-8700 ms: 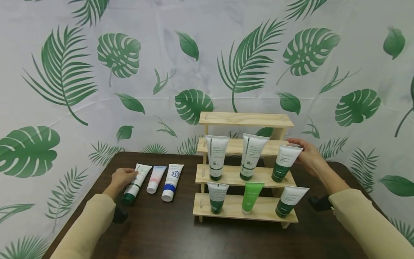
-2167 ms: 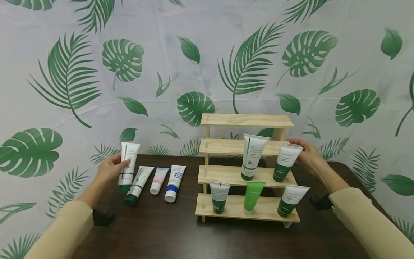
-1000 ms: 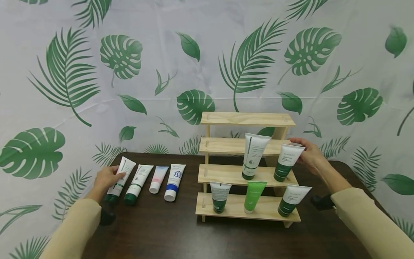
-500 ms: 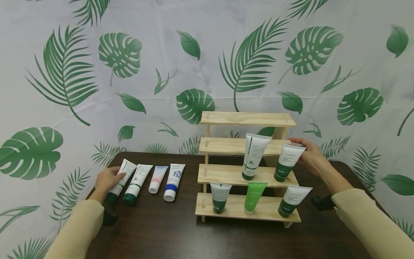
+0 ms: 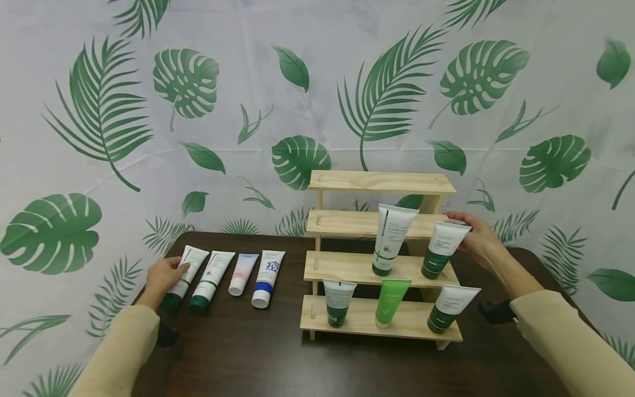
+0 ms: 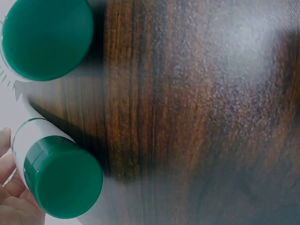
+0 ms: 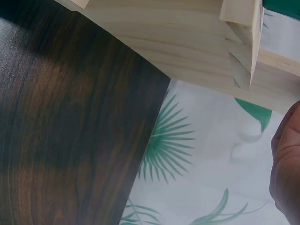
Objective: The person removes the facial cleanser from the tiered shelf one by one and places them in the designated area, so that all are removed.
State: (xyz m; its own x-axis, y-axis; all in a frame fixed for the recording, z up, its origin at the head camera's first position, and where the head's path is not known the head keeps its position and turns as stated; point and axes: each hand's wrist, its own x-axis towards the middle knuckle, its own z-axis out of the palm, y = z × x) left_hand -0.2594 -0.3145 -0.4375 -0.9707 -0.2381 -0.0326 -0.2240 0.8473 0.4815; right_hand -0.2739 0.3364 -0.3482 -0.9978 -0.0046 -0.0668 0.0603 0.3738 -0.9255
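Note:
At the table's left, my left hand [image 5: 162, 278] holds a white cosmetic tube with a green cap [image 5: 184, 275], thumb on top. This tube lies slanted, its cap [image 6: 68, 183] toward the left wrist camera. Beside it lie a similar green-capped tube [image 5: 212, 281], a small pink-and-blue tube [image 5: 243, 274] and a white tube with a blue band [image 5: 268, 278]. My right hand [image 5: 480, 242] grips the right side of the wooden display rack [image 5: 342, 267], its fingers partly hidden behind a white-and-green tube [image 5: 444, 249]. Only an edge of this hand shows in the right wrist view.
A tall white tube [image 5: 392, 238] also stands on the rack's second tier from the bottom. The lowest tier bears a grey-and-green tube [image 5: 339, 302], a bright green tube [image 5: 392, 302] and a white-and-green tube [image 5: 452, 307]. Behind the dark table [image 5: 238, 353] hangs a leaf-patterned cloth [image 5: 238, 82].
The tall tube from the rack's second-tier left spot now lies leftmost on the table, lowered there by my left hand. My right hand stays at the rack; the last half second shows almost no movement.

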